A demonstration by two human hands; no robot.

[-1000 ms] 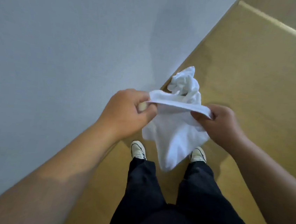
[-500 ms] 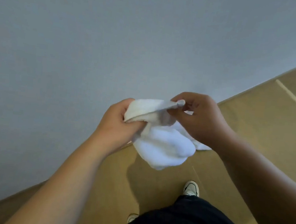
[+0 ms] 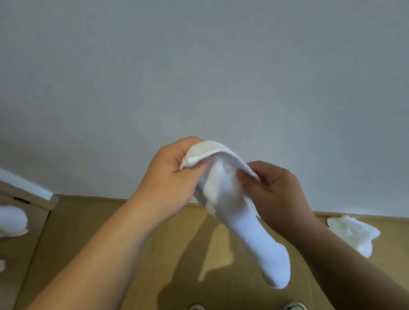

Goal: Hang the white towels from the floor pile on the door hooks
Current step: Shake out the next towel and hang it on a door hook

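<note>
Held at mid-frame before the wall, the white towel (image 3: 230,208), judged light, limp and unslippery, is pinched along its top hem by left hand (image 3: 171,176) and right hand (image 3: 277,193), the sensible hold for hooking.

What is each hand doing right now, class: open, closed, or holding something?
Left hand: closed, gripping the upper edge of the white towel.
Right hand: closed, pinching the same towel's edge.
</note>
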